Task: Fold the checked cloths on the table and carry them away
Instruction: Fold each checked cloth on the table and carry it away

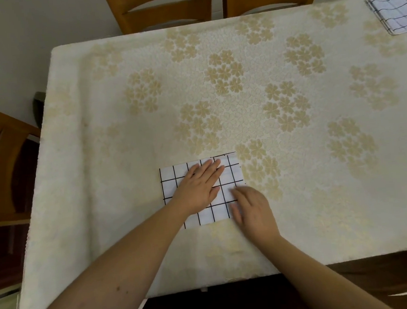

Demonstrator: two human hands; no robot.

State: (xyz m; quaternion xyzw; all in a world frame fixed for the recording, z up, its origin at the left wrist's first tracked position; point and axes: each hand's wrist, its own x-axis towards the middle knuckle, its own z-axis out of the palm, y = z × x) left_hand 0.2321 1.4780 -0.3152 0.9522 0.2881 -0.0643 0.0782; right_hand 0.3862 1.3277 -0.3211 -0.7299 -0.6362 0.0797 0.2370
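Two bare hands lie on a folded white cloth with a black grid check (228, 174), which sits flat on the near middle of the table, close to the near edge. The right hand (251, 209) rests at the cloth's near right corner, half on the cloth and half on the tablecloth; it is blurred, its fingers look roughly straight and together, and they seem to grip nothing, though how they meet the cloth's edge cannot be told. The left hand (197, 186) lies palm down across the middle of the cloth, fingers straight and close together, pointing to the far right and pressing the fabric flat. The table is covered by a cream tablecloth with pale gold clover-flower clusters (299, 207), which hangs over the near and left edges. At the far right corner of the table, well apart from the hands, lies a stack of folded white checked cloths (396, 13), partly cut off by the picture's edge. Beyond the far edge stand two brown wooden chairs (169, 13), and another wooden chair (0, 155) stands at the left side.
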